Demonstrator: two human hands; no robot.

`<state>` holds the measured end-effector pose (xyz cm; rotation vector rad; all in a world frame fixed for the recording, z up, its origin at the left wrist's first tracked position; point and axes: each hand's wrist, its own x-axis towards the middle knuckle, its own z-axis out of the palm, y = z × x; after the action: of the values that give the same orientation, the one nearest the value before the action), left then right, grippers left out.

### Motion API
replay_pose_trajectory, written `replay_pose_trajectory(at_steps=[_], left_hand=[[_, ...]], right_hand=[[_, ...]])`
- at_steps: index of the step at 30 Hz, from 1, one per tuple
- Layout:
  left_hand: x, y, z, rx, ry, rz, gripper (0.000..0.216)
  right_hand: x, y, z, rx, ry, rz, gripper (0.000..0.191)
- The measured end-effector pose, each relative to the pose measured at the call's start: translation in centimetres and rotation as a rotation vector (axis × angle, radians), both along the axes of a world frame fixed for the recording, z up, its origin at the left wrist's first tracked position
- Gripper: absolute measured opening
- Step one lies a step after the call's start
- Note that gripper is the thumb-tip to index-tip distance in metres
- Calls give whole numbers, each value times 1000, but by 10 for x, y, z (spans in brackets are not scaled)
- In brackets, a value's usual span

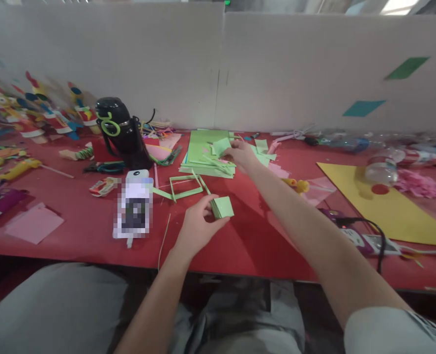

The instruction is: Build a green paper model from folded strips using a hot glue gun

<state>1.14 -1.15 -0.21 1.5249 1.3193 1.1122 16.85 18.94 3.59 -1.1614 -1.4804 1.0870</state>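
My left hand [199, 223] is closed round a small, thick stack of green paper squares [223, 207], held just above the red table near its front edge. Farther out, my right hand [241, 153] pinches a single green paper square [221, 146] between thumb and fingers. That square is over a pile of green paper sheets [199, 142], with thin green strips [218, 166] lying on top. Left of my left hand, bent green paper strips [186, 187] form a loose open frame on the table. More green paper scraps [262, 146] lie just past my right hand.
A black bottle [124, 135] stands at the left behind a phone [134, 204]. Paper figures [51, 110] line the far left, near a yellow glue gun [20, 168]. On the right are yellow card [372, 206], a clear plastic bottle [382, 172] and a power strip [354, 236] with cables.
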Motion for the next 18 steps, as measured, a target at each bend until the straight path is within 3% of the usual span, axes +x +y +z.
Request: replay_pose_trajectory(at_steps=[3, 8, 13, 18], left_hand=[[0, 0, -2, 40, 4, 15, 54], [0, 1, -5, 74, 9, 8, 57], [0, 1, -5, 106, 72, -5, 56], [0, 0, -4, 145, 93, -14, 52]], right_hand=[[14, -63, -5, -122, 238, 74, 15], [39, -140, -11, -217, 344, 134, 29], [46, -164, -14, -259, 400, 187, 54], [37, -165, -24, -202, 280, 209, 47]])
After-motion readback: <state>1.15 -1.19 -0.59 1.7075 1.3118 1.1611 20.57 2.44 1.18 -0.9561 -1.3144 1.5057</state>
